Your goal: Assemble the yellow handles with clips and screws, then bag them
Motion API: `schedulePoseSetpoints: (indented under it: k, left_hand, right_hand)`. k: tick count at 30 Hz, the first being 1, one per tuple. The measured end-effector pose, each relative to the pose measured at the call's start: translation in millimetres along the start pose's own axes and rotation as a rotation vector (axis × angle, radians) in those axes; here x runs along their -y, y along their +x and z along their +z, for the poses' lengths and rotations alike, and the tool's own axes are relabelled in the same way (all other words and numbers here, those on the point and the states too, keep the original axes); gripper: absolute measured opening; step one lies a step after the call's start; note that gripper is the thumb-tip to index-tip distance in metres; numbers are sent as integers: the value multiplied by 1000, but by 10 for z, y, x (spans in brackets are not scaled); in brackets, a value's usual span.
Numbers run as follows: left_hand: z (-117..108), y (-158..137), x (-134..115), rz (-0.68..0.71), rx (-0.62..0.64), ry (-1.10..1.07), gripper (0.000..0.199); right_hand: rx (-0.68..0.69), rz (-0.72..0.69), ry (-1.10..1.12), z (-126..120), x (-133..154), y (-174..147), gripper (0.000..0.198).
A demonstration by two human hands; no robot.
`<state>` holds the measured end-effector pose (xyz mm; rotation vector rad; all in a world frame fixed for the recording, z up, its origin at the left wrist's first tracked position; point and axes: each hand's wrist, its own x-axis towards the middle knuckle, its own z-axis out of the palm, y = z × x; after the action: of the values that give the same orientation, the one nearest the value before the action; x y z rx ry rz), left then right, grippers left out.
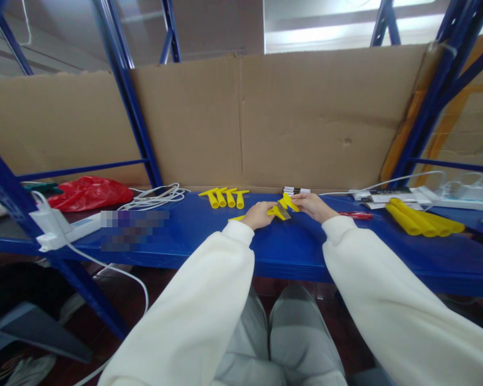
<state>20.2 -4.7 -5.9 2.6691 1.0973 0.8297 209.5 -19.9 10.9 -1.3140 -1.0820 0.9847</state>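
Observation:
My left hand [260, 214] is closed around the yellow handle of a scraper [279, 213]; its flat metal blade faces right. The handle's end pokes out left of the hand, over the blue shelf top [209, 238]. Just to the right, my right hand [313, 206] pinches a small yellow plastic piece [290, 202] close to the blade. Whether the piece touches the blade I cannot tell. Beyond my left hand, several yellow T-shaped scraper parts [225, 196] lie in a row. Beside my right wrist lies a red slim tool [357, 215].
Several yellow tubes [421, 217] lie on the right near white and black packets [386, 197]. Small black-and-white packs [297, 190] sit by the cardboard wall [306, 118]. On the left are a red bag [90, 193], coiled white cable [156, 197] and a power strip [78, 228].

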Motion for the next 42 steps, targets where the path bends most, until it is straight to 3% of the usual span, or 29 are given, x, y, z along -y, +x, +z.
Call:
schedulePoseSetpoints:
  k: [12, 23, 42]
  left_hand:
    - [-26, 3, -82, -106, 38, 86, 60]
    - [-24, -15, -129, -83, 40, 94, 59]
    - [-10, -9, -103, -62, 29, 102, 58]
  right_hand:
    - [-29, -106, -122, 148, -97, 58, 15]
    - [-74, -160, -174, 211, -33, -39, 20]
    - [-17, -230, -243, 213, -80, -7, 20]
